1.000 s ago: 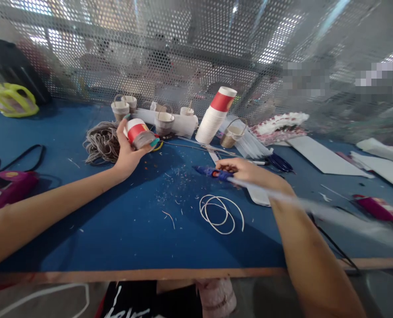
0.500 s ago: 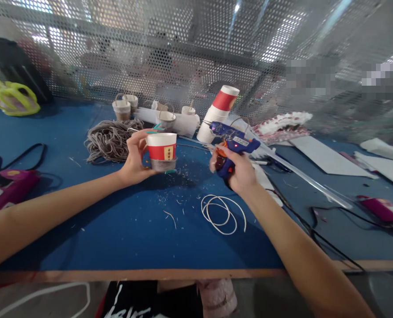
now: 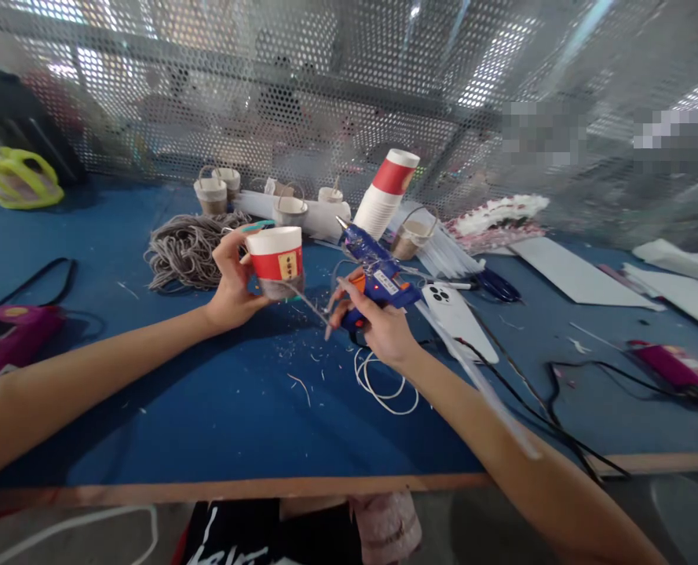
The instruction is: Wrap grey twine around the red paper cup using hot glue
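Note:
My left hand (image 3: 234,275) is closed around a red and white paper cup (image 3: 276,249), held slightly tilted above the table. Grey cord (image 3: 281,286) is wound about the cup's lower part, and a loose strand stretches from it toward my right hand (image 3: 378,318). That hand grips a blue hot glue gun (image 3: 375,263) with an orange trigger; its nozzle points up and left, apart from the cup. A small light glows on the gun, and a long clear glue stick (image 3: 490,400) sticks out of its back. My right fingertips are near the strand; whether they pinch it is unclear.
Behind my left hand lies a grey cord bundle (image 3: 177,251). Small cord-wrapped cups (image 3: 212,196) and a paper cup stack (image 3: 384,196) stand at the back. A white phone (image 3: 460,322) and black cables lie right. Purple glue guns (image 3: 22,333) rest at both sides.
My right hand has brought the glue gun left and down, closer to the cup, its nozzle now tipped upward. A cord strand shows between cup and hand. The cup is tilted more.

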`<state>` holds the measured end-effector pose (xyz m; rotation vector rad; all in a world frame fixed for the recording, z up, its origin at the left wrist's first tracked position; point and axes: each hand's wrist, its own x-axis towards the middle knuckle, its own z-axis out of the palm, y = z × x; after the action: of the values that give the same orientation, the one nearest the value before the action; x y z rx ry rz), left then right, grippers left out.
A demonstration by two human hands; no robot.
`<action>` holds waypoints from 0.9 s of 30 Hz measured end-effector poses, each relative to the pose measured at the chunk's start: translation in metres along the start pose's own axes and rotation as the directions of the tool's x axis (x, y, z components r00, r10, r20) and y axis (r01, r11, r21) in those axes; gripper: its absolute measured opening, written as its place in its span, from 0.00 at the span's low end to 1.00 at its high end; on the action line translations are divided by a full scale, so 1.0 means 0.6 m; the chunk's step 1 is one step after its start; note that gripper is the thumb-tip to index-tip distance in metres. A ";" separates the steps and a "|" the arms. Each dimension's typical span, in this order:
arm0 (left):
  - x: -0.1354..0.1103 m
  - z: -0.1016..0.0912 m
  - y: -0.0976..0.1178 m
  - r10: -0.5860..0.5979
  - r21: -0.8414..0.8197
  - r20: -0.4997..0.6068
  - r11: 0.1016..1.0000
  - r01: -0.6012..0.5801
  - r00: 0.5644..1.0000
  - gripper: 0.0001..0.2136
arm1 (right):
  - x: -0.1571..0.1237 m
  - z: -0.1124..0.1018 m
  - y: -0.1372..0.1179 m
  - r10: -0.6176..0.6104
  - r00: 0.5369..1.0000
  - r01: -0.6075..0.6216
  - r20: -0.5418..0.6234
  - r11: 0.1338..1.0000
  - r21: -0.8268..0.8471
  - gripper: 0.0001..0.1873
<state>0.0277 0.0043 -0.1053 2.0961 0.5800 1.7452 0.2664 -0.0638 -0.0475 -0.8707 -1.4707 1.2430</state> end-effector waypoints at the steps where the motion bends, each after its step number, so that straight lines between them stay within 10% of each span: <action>1: 0.002 0.001 -0.004 0.062 0.009 -0.111 0.998 -0.061 0.992 0.43 | -0.002 0.000 -0.006 0.018 1.000 -0.019 0.026 0.999 0.044 0.19; 10: 0.006 0.009 -0.017 -0.015 0.014 -0.209 1.000 0.019 0.978 0.46 | 0.006 -0.031 -0.020 -0.233 0.969 0.187 -0.086 0.913 -0.363 0.11; 15: 0.009 0.012 -0.008 -0.063 -0.116 -0.129 0.992 0.047 0.990 0.42 | 0.015 -0.041 -0.013 -0.145 0.963 0.076 -0.229 0.955 -0.287 0.18; 21: 0.012 0.007 -0.001 -0.189 -0.153 -0.064 0.972 0.178 0.980 0.43 | 0.005 -0.035 -0.048 0.126 0.991 -0.126 0.044 0.992 0.006 0.16; 27: 0.012 0.004 0.000 -0.196 -0.098 0.012 0.976 0.197 0.980 0.43 | -0.005 -0.021 -0.042 0.200 0.975 -0.181 0.091 0.966 -0.187 0.17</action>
<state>0.0310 0.0079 -0.0999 1.9042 0.6625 1.6262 0.2811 -0.0689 -0.0241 -1.1003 -1.6350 1.3321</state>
